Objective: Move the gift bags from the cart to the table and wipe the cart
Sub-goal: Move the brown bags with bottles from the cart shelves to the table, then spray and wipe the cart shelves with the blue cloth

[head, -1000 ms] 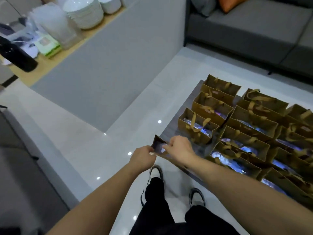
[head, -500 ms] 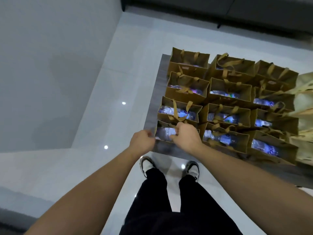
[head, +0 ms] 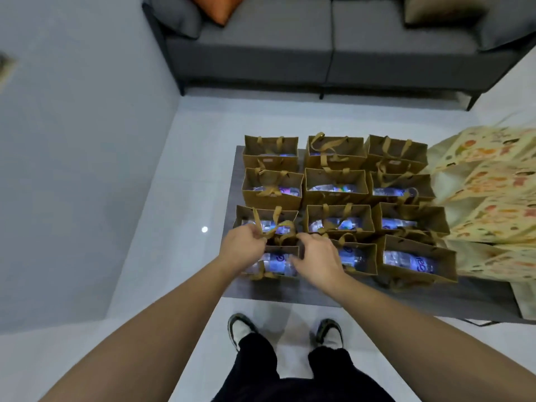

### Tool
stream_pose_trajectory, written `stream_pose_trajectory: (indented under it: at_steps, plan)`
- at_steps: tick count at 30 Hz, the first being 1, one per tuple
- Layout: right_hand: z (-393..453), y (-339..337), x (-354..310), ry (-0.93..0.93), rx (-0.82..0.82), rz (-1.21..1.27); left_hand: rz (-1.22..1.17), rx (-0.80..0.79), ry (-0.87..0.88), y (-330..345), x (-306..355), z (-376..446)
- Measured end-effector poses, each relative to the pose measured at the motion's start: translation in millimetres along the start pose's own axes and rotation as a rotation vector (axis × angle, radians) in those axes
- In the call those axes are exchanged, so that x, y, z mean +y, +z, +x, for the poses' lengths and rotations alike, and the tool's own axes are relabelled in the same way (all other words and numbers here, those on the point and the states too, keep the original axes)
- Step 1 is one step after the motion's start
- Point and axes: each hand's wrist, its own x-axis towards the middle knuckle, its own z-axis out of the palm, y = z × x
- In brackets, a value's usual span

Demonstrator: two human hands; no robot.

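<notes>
The small brown paper gift bag (head: 272, 264) stands on the dark grey table (head: 278, 291) between both hands, long axis left-right. Left hand (head: 242, 246) pinches a ribbon handle; right hand (head: 317, 256) holds its right rim, equally near.

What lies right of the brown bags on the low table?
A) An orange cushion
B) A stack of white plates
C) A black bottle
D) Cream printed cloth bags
D: cream printed cloth bags lie at the right end of the table, beside the brown bags; the only orange cushion is on the sofa.
</notes>
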Motion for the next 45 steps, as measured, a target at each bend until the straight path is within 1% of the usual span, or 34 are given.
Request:
stream_pose_trajectory:
  at_steps: [3, 6, 8, 10, 12, 16, 19, 25, 28, 31, 35, 38, 42, 45]
  plan:
    - [-6, -18, 20, -0.033, 0.013, 0.032, -0.029, 0.062, 0.006, 7, 31, -21]
    - [-6, -31, 29, -0.102, 0.008, 0.062, 0.022, 0.119, 0.035, 7, 49, -49]
    - [-1, -31, 25, -0.181, -0.036, 0.074, 0.099, 0.174, 0.037, 4, 48, -67]
    - [0, -18, 13, -0.263, -0.107, 0.064, 0.123, 0.224, -0.034, 5, 32, -86]
    - [-10, -3, -3, -0.339, -0.156, 0.044, 0.089, 0.253, -0.140, 10, 8, -112]
    - [-60, 18, -38, -0.474, -0.226, 0.019, -0.002, 0.287, -0.330, 26, -53, -176]
    - [-103, 38, -66, -0.599, -0.268, -0.068, -0.086, 0.344, -0.448, 36, -100, -230]
    - [-210, 94, -122, -0.801, -0.341, -0.218, -0.287, 0.527, -0.591, 62, -196, -347]
    - [-274, 133, -148, -0.891, -0.395, -0.304, -0.386, 0.583, -0.645, 84, -247, -415]
    - [-345, 179, -173, -1.006, -0.449, -0.382, -0.470, 0.663, -0.736, 109, -299, -488]
    - [-448, 249, -199, -1.213, -0.568, -0.503, -0.607, 0.803, -0.943, 160, -360, -599]
    - [-530, 294, -208, -1.402, -0.694, -0.601, -0.742, 0.916, -1.145, 214, -382, -685]
    - [-623, 346, -208, -1.671, -0.853, -0.749, -0.953, 1.078, -1.442, 300, -375, -771]
    - [-682, 379, -193, -1.833, -0.991, -0.838, -1.131, 1.156, -1.658, 362, -344, -813]
